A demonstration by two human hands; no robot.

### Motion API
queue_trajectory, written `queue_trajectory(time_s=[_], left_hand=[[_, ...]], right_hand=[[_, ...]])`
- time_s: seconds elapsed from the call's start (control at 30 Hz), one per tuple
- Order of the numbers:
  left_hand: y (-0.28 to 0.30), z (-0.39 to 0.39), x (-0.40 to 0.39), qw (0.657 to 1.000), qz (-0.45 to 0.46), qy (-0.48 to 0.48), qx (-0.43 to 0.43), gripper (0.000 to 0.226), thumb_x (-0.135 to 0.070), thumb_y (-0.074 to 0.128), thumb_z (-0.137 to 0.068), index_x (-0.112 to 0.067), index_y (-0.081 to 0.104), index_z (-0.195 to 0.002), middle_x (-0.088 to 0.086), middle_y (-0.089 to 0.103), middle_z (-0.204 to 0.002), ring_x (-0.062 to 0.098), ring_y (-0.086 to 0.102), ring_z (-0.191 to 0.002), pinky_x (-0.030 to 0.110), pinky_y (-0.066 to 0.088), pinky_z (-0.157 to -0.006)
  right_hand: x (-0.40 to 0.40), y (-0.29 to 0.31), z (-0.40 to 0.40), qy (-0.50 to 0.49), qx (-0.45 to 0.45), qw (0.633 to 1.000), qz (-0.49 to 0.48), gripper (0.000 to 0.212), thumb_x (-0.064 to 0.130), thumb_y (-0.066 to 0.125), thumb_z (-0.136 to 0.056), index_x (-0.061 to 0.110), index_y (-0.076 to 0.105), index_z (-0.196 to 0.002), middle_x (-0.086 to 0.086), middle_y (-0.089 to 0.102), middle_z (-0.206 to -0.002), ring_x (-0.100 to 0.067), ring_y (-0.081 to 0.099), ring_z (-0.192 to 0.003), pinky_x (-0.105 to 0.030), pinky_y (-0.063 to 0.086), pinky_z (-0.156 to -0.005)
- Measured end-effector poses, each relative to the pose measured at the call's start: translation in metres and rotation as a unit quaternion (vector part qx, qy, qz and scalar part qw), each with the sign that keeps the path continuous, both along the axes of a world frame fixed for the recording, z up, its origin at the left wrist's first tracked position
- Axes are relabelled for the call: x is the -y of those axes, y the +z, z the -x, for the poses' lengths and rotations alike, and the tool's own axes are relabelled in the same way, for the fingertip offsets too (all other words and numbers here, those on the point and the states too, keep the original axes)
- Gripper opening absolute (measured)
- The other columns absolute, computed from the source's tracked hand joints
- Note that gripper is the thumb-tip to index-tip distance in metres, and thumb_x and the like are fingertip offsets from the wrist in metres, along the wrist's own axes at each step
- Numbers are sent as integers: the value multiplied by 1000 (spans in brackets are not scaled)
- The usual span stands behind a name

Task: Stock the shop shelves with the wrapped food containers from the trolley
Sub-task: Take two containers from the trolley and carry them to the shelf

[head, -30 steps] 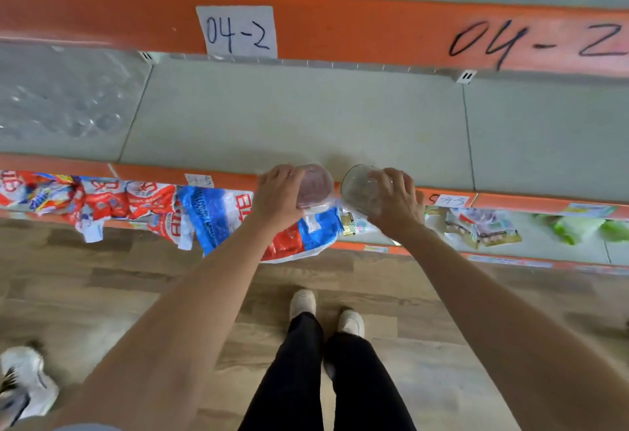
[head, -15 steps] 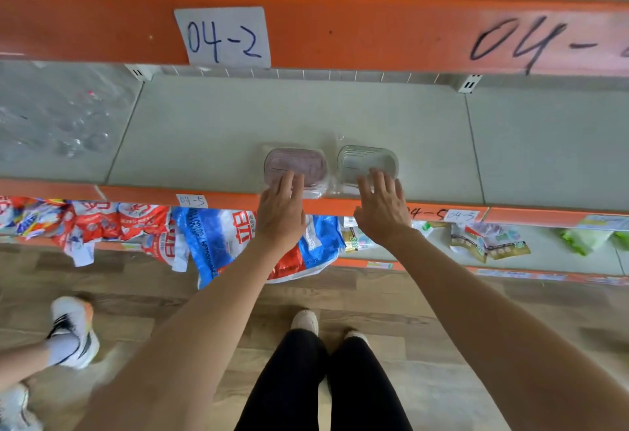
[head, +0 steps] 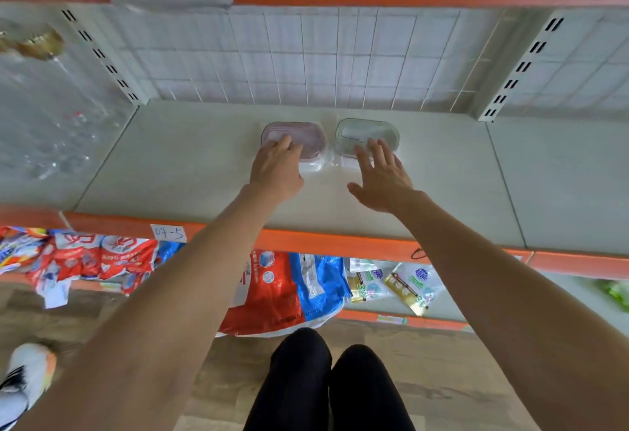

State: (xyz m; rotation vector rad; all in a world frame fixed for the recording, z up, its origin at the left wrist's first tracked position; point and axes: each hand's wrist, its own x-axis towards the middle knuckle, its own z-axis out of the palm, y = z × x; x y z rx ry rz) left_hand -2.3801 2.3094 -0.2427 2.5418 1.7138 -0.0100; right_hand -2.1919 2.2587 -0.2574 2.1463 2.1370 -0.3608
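Both hands lie flat-fingered, holding nothing: left hand (head: 277, 167) on the pink container (head: 293, 139), right hand (head: 381, 175) on the clear container (head: 367, 134). Loose wrap could snag fingers and drag them toward the shelf (head: 190, 158) front edge.

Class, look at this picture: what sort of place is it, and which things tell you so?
Probably a shop aisle: orange-edged shelf with handwritten label, packaged goods on the shelf below, and two wrapped containers being set out.
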Motion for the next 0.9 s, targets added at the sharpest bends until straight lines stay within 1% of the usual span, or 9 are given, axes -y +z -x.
queue_trajectory(time_s=[0.2, 0.33, 0.43, 0.5, 0.57, 0.63, 0.7, 0.8, 0.9], left_hand=[[-24, -1, 8, 999, -4, 20, 49, 73, -6, 51, -83, -8, 19, -149, 9, 23, -151, 29, 23, -137, 33, 27, -110], [-25, -6, 6, 996, 41, 44, 61, 73, -8, 43, -91, -4, 1, -150, 10, -4, -159, 24, -2, -147, 28, 5, -117], [-18, -6, 3, 998, 59, 25, 28, 70, -11, 39, -94, 0, -3, -149, 15, -9, -158, 25, -8, -147, 29, 0, -118], [-15, -5, 7, 998, 59, 17, 18, 69, -12, 40, -94, 0, 0, -149, 15, -6, -158, 26, -4, -147, 32, 5, -118], [-12, -4, 17, 999, 41, 8, 17, 65, -11, 45, -91, -1, 15, -148, 13, 7, -158, 26, 10, -144, 35, 20, -113], [-5, -2, 27, 1000, 28, -9, 2, 49, -10, 47, -88, -2, 36, -136, 13, 29, -147, 29, 30, -133, 39, 32, -100], [5, 0, 39, 998, 42, -34, -37, 34, -10, 46, -89, -4, 47, -122, 12, 42, -130, 30, 43, -119, 39, 37, -90], [25, 4, 63, 991, 95, -68, -72, 23, -10, 43, -91, -4, 52, -111, 12, 49, -116, 31, 51, -108, 37, 40, -79], [53, 10, 83, 983, 132, -81, -103, 23, -12, 44, -91, -5, 53, -111, 11, 52, -113, 29, 55, -104, 35, 43, -78]], right_hand=[[-3, -16, 7, -4, 18, 999, -47, 75, 46, 34, -98, 12, -8, -150, -15, -17, -157, -28, -18, -144, -37, -8, -117], [2, -13, 2, 10, -5, 998, -59, 71, 41, 37, -98, 13, -1, -151, -12, -9, -158, -24, -13, -146, -34, -5, -117], [-7, -1, -4, 20, -16, 999, -26, 67, 40, 35, -100, 15, 1, -152, -9, -8, -159, -21, -11, -146, -33, -3, -117], [-10, 8, -4, 31, -13, 999, -12, 63, 40, 32, -100, 18, 3, -152, -5, -8, -159, -20, -9, -146, -36, -1, -118], [-6, 14, -1, 37, -20, 999, -29, 60, 37, 34, -100, 18, 9, -151, -1, -2, -160, -21, -4, -147, -39, 4, -117], [5, 20, 6, 32, -37, 997, -57, 57, 34, 41, -98, 14, 22, -148, -4, 15, -156, -23, 10, -144, -40, 17, -113], [19, 26, 12, 35, -40, 997, -49, 50, 28, 45, -95, 10, 35, -140, -7, 32, -146, -25, 24, -136, -39, 28, -106], [43, 38, 20, 71, -29, 997, 9, 43, 18, 49, -92, 8, 44, -133, -7, 43, -135, -24, 36, -126, -37, 38, -99], [67, 59, 25, 100, -23, 992, 67, 41, 18, 53, -91, 9, 45, -131, -6, 47, -131, -22, 42, -123, -36, 44, -96]])
